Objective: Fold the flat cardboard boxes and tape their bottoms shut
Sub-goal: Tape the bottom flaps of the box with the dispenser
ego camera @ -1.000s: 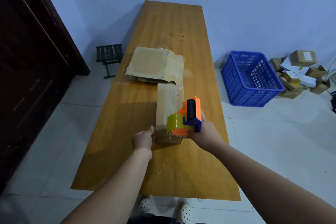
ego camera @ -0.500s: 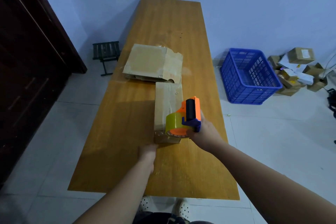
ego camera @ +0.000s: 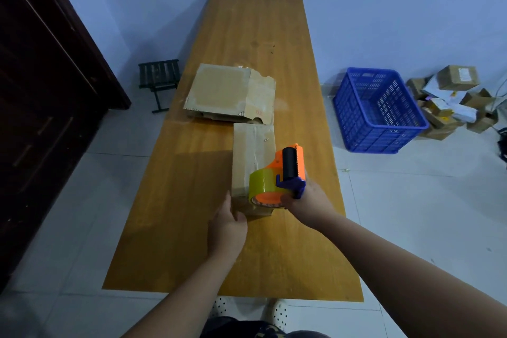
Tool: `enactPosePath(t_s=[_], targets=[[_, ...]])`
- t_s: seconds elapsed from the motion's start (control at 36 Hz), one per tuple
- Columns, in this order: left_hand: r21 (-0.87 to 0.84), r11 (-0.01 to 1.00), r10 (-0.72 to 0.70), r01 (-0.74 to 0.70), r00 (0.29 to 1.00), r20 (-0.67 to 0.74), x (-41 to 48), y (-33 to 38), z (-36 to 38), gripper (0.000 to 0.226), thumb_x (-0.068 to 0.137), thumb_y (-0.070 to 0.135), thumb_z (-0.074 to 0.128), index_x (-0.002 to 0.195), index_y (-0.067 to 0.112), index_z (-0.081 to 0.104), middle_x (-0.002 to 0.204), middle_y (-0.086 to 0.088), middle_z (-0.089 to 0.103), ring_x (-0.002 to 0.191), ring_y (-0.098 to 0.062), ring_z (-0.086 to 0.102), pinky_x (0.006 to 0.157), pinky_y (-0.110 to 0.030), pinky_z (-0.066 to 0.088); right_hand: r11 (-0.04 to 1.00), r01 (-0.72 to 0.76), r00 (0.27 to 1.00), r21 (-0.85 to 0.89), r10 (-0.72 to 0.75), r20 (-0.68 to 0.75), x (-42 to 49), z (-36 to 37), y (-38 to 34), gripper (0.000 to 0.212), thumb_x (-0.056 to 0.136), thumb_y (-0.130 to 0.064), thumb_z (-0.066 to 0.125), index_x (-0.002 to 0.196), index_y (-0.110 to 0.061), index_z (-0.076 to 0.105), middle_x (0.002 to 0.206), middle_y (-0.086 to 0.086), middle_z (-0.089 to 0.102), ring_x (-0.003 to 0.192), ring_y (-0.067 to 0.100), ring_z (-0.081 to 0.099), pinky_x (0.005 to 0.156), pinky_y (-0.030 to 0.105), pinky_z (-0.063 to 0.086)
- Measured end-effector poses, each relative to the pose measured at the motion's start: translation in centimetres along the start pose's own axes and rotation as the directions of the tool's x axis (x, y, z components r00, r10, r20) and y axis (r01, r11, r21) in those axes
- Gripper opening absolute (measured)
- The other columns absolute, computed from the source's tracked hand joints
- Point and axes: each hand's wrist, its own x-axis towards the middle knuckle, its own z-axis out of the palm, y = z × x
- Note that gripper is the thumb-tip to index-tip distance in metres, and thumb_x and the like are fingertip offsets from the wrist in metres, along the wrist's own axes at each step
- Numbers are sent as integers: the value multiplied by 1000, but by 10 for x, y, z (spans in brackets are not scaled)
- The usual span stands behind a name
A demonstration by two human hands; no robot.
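Note:
A folded cardboard box (ego camera: 251, 156) stands on the wooden table (ego camera: 192, 200), its taped side up. My right hand (ego camera: 307, 200) grips an orange and blue tape dispenser (ego camera: 277, 178) with a yellow-green roll, held at the box's near right corner. My left hand (ego camera: 227, 223) rests against the box's near end, fingers straight along the left corner. Behind the box lies a stack of flat cardboard boxes (ego camera: 233, 93).
A blue plastic crate (ego camera: 378, 110) sits on the floor right of the table, with a pile of small cardboard parcels (ego camera: 450, 99) beyond it. A small black stool (ego camera: 159, 79) stands at the left, next to a dark wooden door (ego camera: 41, 90).
My left hand has moved from the box's left side down and round to its near end. The dispenser has stayed at the box's near right corner.

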Motion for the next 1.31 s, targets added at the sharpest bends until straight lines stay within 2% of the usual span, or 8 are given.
enactPosePath(t_s=[0.14,0.19,0.25,0.33,0.58,0.78,0.94,1.31], targets=[[308,919,229,-246,969,91,4,-1,-6,103,86,41,63,146,32,-21,154,-2,19,132,-21,38,91,-27,46,1000,-2,1000,20,2,-1,1,5,8,22,85,-13,60,100,-18,44,76,-13,50,66,2,51,49,10,39],[403,855,292,-325,946,144,11,0,-5,104,86,40,63,147,29,-20,158,2,9,144,-15,4,116,-36,20,999,-11,1000,51,11,-8,2,6,10,21,85,-12,61,100,-17,47,77,-9,54,69,8,56,56,19,48],[466,808,306,-360,933,191,19,2,-6,101,87,40,62,148,23,-17,159,4,1,133,-5,-16,114,-32,-6,997,-27,1000,77,28,-13,1,8,13,19,86,-13,61,100,-16,49,79,-3,59,73,16,61,65,34,53],[536,730,370,-424,904,212,26,-4,-4,99,89,52,51,143,21,-25,159,2,-3,134,-5,-19,112,-33,-13,991,1,1000,132,2,-24,-3,12,19,18,88,-25,64,98,-18,52,86,1,63,79,19,64,71,41,57],[533,746,381,-399,912,151,22,-7,5,87,75,76,0,138,23,-27,148,7,-23,137,-10,-20,111,-30,-8,983,156,985,98,-147,-96,-8,12,20,27,84,-42,66,96,-28,46,78,-22,51,71,-5,55,59,11,40],[675,643,393,-363,912,116,28,-10,7,79,90,64,22,147,8,19,149,-11,37,136,-24,30,102,-46,33,964,265,961,-6,-264,-85,-3,-4,16,43,80,-35,73,114,-19,51,94,-13,60,83,2,57,66,14,43],[745,574,305,-341,933,192,26,-6,7,82,97,48,33,132,18,-35,144,3,-32,138,-14,-24,116,-41,0,962,259,963,-80,-264,-51,3,-10,13,46,79,-35,75,115,-20,50,100,-7,62,88,7,58,72,27,52],[758,583,184,-291,957,226,21,2,2,88,97,26,42,131,21,-39,140,5,-43,135,-14,-30,116,-45,-4,916,209,969,-343,-242,-55,2,-42,20,36,81,-21,70,109,-17,46,93,-6,49,79,12,52,61,20,36]])
